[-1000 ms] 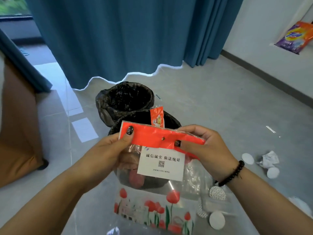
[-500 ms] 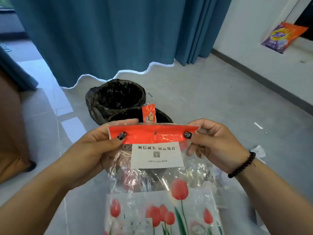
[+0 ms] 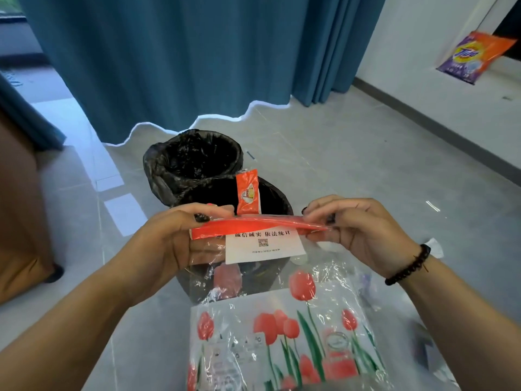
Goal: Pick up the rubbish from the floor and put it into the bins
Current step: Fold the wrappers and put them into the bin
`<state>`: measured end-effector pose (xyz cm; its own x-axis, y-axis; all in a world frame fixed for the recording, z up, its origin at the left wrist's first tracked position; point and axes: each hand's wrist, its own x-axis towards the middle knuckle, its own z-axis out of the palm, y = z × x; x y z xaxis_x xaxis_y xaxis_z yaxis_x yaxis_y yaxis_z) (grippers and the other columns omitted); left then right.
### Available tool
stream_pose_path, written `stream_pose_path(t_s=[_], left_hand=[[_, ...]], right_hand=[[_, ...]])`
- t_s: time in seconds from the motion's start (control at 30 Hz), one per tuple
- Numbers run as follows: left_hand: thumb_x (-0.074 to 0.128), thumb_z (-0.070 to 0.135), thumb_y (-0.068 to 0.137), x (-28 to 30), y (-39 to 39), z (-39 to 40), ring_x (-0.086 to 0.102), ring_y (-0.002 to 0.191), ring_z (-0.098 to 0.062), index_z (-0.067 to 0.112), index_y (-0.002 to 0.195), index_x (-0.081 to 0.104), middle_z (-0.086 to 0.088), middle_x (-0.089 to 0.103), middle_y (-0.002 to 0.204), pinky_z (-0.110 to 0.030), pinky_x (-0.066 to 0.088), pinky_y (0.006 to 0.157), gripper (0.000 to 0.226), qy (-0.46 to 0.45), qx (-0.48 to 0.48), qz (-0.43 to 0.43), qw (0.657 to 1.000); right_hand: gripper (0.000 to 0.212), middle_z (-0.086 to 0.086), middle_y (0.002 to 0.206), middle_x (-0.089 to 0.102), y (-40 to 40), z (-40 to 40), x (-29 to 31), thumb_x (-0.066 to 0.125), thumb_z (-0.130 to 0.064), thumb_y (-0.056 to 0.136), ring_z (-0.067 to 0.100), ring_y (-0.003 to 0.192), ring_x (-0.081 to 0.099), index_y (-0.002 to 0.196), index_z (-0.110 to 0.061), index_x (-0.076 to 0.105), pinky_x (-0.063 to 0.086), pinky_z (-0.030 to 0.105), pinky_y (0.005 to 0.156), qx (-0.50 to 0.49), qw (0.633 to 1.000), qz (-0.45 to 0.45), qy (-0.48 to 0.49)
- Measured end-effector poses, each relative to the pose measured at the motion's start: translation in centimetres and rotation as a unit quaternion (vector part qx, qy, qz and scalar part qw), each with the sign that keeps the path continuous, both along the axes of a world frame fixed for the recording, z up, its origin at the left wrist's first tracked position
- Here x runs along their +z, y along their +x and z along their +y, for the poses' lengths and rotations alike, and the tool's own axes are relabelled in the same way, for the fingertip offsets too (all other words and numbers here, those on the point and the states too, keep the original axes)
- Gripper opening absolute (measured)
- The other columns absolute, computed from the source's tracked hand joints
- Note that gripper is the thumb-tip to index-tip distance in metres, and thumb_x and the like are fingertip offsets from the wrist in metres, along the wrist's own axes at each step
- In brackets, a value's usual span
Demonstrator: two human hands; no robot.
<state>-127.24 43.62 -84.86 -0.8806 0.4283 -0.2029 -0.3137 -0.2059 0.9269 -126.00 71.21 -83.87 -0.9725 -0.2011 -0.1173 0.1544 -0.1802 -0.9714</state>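
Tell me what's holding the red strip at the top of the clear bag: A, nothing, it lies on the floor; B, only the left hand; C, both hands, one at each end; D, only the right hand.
C: the left hand pinches one end of the red strip and the right hand pinches the other, above the bins.

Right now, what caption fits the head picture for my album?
Both hands, left hand and right hand, hold a clear tulip bag by its red strip over two black bins.

The single head-worn view looks forward and down, close over the hands at frame centre, wide across the floor (image 3: 366,170).
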Motion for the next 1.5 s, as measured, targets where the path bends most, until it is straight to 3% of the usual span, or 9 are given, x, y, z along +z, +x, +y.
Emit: stream_pose_path(t_s=[0.1,0.2,0.37,0.5,0.7,0.9,1.07,1.27,1.5], left_hand=[[0.087,0.050,0.046,-0.4,-0.1,0.4,0.071,0.093,-0.031,0.013,0.096,0.076,-0.009,0.070,0.116,-0.035,0.060,0.070,0.063,-0.031,-0.010,0.018,0.999],[0.088,0.058,0.041,-0.8,-0.1,0.9,0.072,0.092,-0.026,0.011,0.086,0.077,-0.002,0.070,0.117,-0.035,0.060,0.068,0.066,-0.070,0.014,0.026,0.997],[0.079,0.020,0.061,-0.4,-0.1,2.1,0.070,0.093,-0.006,0.018,0.082,0.074,0.011,0.070,0.112,-0.028,0.060,0.064,0.021,-0.145,0.055,0.055,0.986],[0.074,0.006,0.064,0.2,-0.3,2.6,0.071,0.088,-0.005,0.021,0.106,0.067,0.015,0.072,0.102,-0.019,0.056,0.060,0.045,-0.156,0.091,0.096,0.979],[0.069,-0.004,0.073,-0.1,-0.8,2.4,0.073,0.088,-0.016,0.015,0.109,0.064,0.002,0.075,0.098,-0.027,0.060,0.062,0.041,-0.132,0.076,0.063,0.986],[0.067,0.026,0.079,-1.2,-0.8,3.1,0.072,0.088,-0.017,0.025,0.111,0.064,0.001,0.072,0.103,-0.037,0.061,0.070,0.033,-0.235,-0.013,0.062,0.970],[0.059,0.032,0.081,-1.6,-1.0,3.4,0.069,0.096,-0.036,0.018,0.114,0.065,-0.014,0.071,0.106,-0.050,0.057,0.081,0.037,-0.139,0.031,-0.014,0.990],[0.066,0.023,0.073,-1.5,-1.2,3.9,0.071,0.092,-0.033,0.016,0.110,0.066,-0.012,0.074,0.103,-0.041,0.059,0.076,0.038,-0.098,0.030,-0.034,0.994],[0.069,0.004,0.082,-1.8,-1.2,4.1,0.073,0.078,-0.012,0.027,0.100,0.067,0.006,0.075,0.092,-0.021,0.056,0.055,0.029,-0.217,0.085,0.054,0.971]], right_hand=[[0.007,0.006,0.091,0.069,-0.3,-0.2,-0.3,0.075,-0.004,0.069,0.024,0.084,0.066,0.074,0.000,0.074,0.058,0.032,0.074,-0.053,0.995,0.014,0.079],[0.014,0.002,0.089,0.070,-0.3,-0.5,-0.5,0.077,0.006,0.066,0.023,0.083,0.063,0.073,-0.005,0.072,0.058,0.027,0.076,-0.072,0.983,0.036,0.163],[0.039,0.005,0.098,0.072,-0.4,-0.7,-0.2,0.077,0.010,0.065,0.020,0.083,0.070,0.094,-0.015,0.067,0.058,0.027,0.068,-0.072,0.984,-0.001,0.161],[0.031,0.002,0.099,0.071,-0.6,-0.9,-0.4,0.070,0.008,0.075,0.018,0.080,0.070,0.097,-0.013,0.069,0.058,0.025,0.069,-0.050,0.985,-0.045,0.157],[0.025,0.001,0.080,0.072,-0.2,-0.6,-0.4,0.068,0.008,0.076,0.020,0.062,0.067,0.088,-0.014,0.071,0.058,0.028,0.054,-0.022,0.989,-0.044,0.142],[0.029,0.003,0.091,0.074,-0.6,0.1,-0.6,0.063,0.012,0.078,0.014,0.078,0.070,0.083,-0.013,0.077,0.054,0.018,0.064,-0.056,0.993,0.025,0.102],[0.029,0.009,0.100,0.071,-0.7,0.2,-1.0,0.060,0.019,0.076,0.017,0.091,0.068,0.081,-0.005,0.076,0.055,0.021,0.071,-0.077,0.991,0.060,0.093],[0.017,0.007,0.100,0.071,-1.0,0.5,-1.3,0.065,0.012,0.075,0.020,0.081,0.070,0.079,-0.002,0.075,0.057,0.022,0.065,-0.086,0.988,0.054,0.116],[0.024,0.000,0.090,0.072,-0.6,0.6,-1.5,0.063,0.018,0.075,0.013,0.083,0.071,0.082,-0.002,0.073,0.053,0.015,0.070,-0.011,0.990,0.040,0.137]])
